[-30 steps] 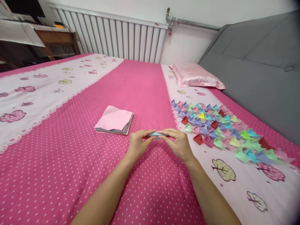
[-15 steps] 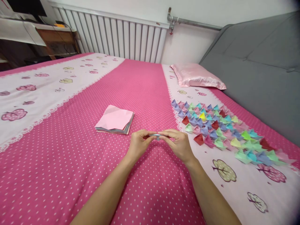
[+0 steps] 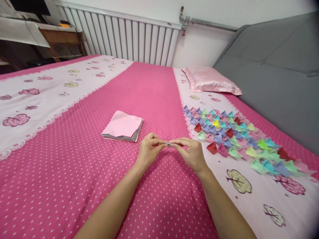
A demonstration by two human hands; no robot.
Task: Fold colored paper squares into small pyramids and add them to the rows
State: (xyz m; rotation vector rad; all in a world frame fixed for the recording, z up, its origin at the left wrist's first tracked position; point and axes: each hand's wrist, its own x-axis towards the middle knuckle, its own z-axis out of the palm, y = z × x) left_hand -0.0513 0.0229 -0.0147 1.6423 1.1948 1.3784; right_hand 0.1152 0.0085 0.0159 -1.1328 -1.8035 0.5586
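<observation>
A small folded piece of light blue paper [image 3: 168, 145] is pinched between my two hands above the bed, mostly covered by the fingers. My left hand [image 3: 150, 146] grips its left end between thumb and fingers. On the other end, my right hand [image 3: 188, 149] holds it the same way, fingertips almost meeting the left ones. Beyond my left hand lies a stack of square paper [image 3: 122, 124], its top sheet pink. To the right, several rows of folded paper boats [image 3: 233, 141] in blue, green, red, pink and yellow stand on the bedspread.
The bed carries a pink dotted bedspread [image 3: 74, 159] with white tree-printed bands. A pink pillow [image 3: 211, 79] rests near the grey headboard [image 3: 276, 66]. Along the far wall are a white radiator [image 3: 119, 33] and a pipe [image 3: 211, 24]; a desk [image 3: 59, 36] stands far left.
The fingers of my left hand have shifted slightly along the paper, and less of the blue shows now. The camera view has moved a little; paper stack and boats stay put.
</observation>
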